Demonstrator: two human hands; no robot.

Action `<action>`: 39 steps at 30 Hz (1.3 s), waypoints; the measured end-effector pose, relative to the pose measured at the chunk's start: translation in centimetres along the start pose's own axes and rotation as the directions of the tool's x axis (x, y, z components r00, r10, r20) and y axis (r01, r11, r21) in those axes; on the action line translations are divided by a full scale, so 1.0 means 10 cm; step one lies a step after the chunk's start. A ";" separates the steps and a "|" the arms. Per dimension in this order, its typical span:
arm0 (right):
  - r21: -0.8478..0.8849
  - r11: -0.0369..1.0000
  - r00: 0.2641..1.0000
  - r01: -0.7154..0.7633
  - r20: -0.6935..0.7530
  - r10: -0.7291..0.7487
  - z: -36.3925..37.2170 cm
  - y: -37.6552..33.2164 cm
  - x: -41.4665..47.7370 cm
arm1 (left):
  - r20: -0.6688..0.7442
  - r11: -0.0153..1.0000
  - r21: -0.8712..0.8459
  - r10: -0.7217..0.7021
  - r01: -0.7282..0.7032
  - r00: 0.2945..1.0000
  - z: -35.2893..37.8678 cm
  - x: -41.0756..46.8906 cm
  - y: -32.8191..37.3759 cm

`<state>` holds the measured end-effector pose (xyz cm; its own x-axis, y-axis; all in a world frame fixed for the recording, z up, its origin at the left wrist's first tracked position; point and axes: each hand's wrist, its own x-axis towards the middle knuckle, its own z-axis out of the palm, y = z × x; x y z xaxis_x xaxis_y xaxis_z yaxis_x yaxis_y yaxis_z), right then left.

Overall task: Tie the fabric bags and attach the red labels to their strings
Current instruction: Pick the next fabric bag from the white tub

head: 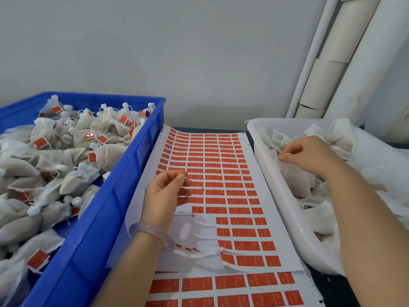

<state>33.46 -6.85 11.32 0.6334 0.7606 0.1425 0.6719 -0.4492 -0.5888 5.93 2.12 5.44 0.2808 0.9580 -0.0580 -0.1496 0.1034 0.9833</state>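
Note:
A white sheet of red labels (218, 173) lies between two bins, with several labels peeled off near its lower left. My left hand (166, 193) hovers over the sheet, fingers loosely curled and holding nothing that I can see. My right hand (309, 155) reaches into the white bin (285, 209) and pinches the top of a white fabric bag (296, 173). The blue bin (106, 209) on the left holds several tied bags (73, 151) with red labels on their strings.
A second label sheet (223, 289) lies nearest me, under the first. The white bin is full of loose untied bags. Pale pipes (345, 63) run up the wall at the back right. A grey wall stands behind the table.

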 end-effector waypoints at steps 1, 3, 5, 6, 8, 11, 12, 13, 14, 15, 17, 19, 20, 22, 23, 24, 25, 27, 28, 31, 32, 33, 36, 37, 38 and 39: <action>0.008 1.000 1.000 -0.006 0.004 0.006 -0.01 0.00 0.00 | 0.001 1.000 0.000 0.001 -0.001 1.000 0.00 0.00 0.00; 0.014 1.000 1.000 -0.017 0.013 0.017 -0.03 0.00 0.00 | 0.002 1.000 -0.003 0.002 -0.002 1.000 0.00 0.00 0.00; 0.008 1.000 0.999 -0.029 0.017 0.029 -0.04 0.00 0.00 | 0.003 1.000 -0.003 0.003 -0.003 1.000 0.00 0.00 0.00; 0.011 0.999 0.999 -0.033 0.018 0.032 -0.05 0.00 0.00 | 0.002 1.000 0.000 0.003 -0.003 1.000 0.00 0.00 0.00; 0.039 0.998 0.999 -0.046 0.022 0.045 -0.06 0.00 0.00 | 0.003 1.000 0.007 0.005 -0.005 1.000 0.00 0.00 -0.01; 0.064 0.995 0.997 -0.080 0.026 0.079 -0.06 0.01 0.00 | 0.003 1.000 0.007 0.010 -0.010 1.000 -0.01 0.01 -0.02; 0.065 0.993 0.995 -0.100 0.024 0.098 -0.06 0.01 0.00 | 0.005 1.000 0.003 0.010 -0.011 1.000 -0.01 0.01 -0.02; 0.067 0.990 0.992 -0.124 0.019 0.123 -0.06 0.02 0.00 | 0.007 1.000 0.001 0.011 -0.011 1.000 -0.01 0.01 -0.02; 0.070 0.987 0.989 -0.147 0.014 0.147 -0.06 0.03 0.01 | 0.009 1.000 0.000 0.012 -0.012 1.000 -0.01 0.01 -0.03; 0.072 0.984 0.986 -0.165 0.010 0.164 -0.06 0.03 0.01 | 0.010 1.000 0.000 0.012 -0.012 1.000 -0.01 0.01 -0.03; 0.068 0.982 0.984 -0.176 0.002 0.176 -0.06 0.04 0.02 | 0.011 1.000 0.001 0.010 -0.010 1.000 -0.01 0.01 -0.03; 0.063 0.984 0.985 -0.165 -0.032 0.167 -0.08 0.03 0.02 | 0.010 1.000 0.001 0.008 -0.008 1.000 -0.01 0.02 -0.03; 0.055 0.987 0.986 -0.153 -0.062 0.156 -0.09 0.02 0.03 | 0.009 1.000 0.001 0.007 -0.007 1.000 -0.01 0.02 -0.03; 0.023 0.992 0.984 -0.128 -0.118 0.130 -0.11 0.01 0.02 | 0.008 1.000 0.002 0.005 -0.005 1.000 -0.01 0.02 -0.03; 0.008 0.993 0.984 -0.118 -0.135 0.118 -0.12 0.00 0.02 | 0.009 1.000 0.003 0.005 -0.005 1.000 -0.01 0.03 -0.03; 0.001 0.994 0.983 -0.109 -0.150 0.108 -0.12 -0.01 0.01 | 0.010 1.000 0.004 0.005 -0.005 1.000 -0.01 0.03 -0.03; 0.000 0.995 0.980 -0.101 -0.170 0.100 -0.12 -0.01 0.01 | 0.010 1.000 0.003 0.005 -0.005 1.000 -0.01 0.03 -0.03; 0.020 0.997 0.970 -0.076 -0.231 0.079 -0.13 -0.03 0.00 | 0.012 1.000 -0.001 0.003 -0.003 1.000 -0.01 0.03 -0.03; 0.046 0.997 0.961 -0.063 -0.266 0.073 -0.13 -0.05 -0.01 | 0.012 1.000 -0.002 0.003 -0.002 1.000 -0.01 0.03 -0.03; 0.104 0.994 0.938 -0.043 -0.339 0.076 -0.14 -0.10 -0.04 | 0.010 1.000 -0.002 0.003 -0.003 1.000 -0.01 0.03 -0.03; 0.109 0.993 0.936 -0.048 -0.342 0.083 -0.14 -0.10 -0.05 | 0.009 1.000 -0.002 0.003 -0.003 1.000 -0.01 0.03 -0.03; 0.113 0.992 0.935 -0.056 -0.342 0.092 -0.15 -0.11 -0.05 | 0.009 1.000 -0.003 0.004 -0.004 1.000 -0.01 0.03 -0.04; 0.131 0.988 0.929 -0.081 -0.348 0.122 -0.15 -0.11 -0.04 | 0.014 1.000 -0.006 0.006 -0.006 1.000 -0.01 0.03 -0.04; 0.118 0.989 0.935 -0.089 -0.333 0.124 -0.15 -0.10 -0.04 | 0.016 1.000 -0.005 0.007 -0.007 1.000 -0.01 0.03 -0.04; 0.081 0.992 0.945 -0.101 -0.303 0.121 -0.14 -0.10 -0.04 | 0.018 1.000 -0.004 0.009 -0.009 1.000 -0.01 0.03 -0.04; 0.031 0.993 0.954 -0.116 -0.273 0.120 -0.13 -0.09 -0.03 | 0.019 1.000 -0.002 0.011 -0.011 1.000 -0.01 0.03 -0.04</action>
<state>33.12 -7.31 12.86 0.7903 0.5437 0.2825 0.5814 -0.5199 -0.6259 5.98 2.40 5.02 0.2973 0.9538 -0.0439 -0.1550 0.0936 0.9835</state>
